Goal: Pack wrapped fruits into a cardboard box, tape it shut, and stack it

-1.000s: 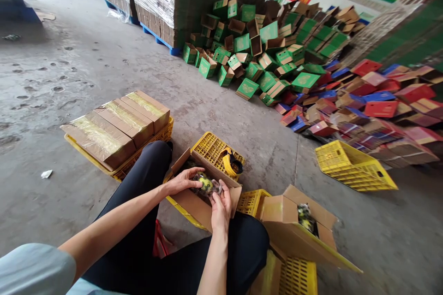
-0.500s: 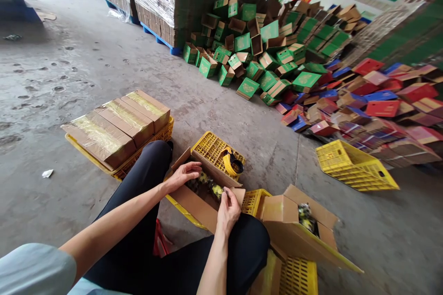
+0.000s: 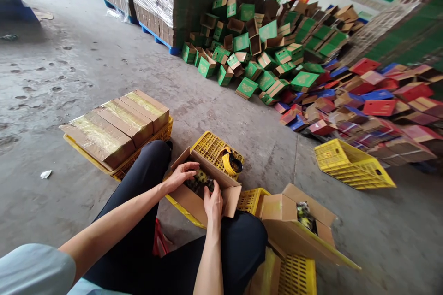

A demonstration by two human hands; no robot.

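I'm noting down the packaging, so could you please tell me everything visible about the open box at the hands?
The open box looks like plain brown cardboard, with flaps spread open. Dark and yellow-green items lie inside. It sits above a yellow crate whose edge shows on its near side; its underside is hidden. The left grip and right grip reach over its opening; contact is unclear.
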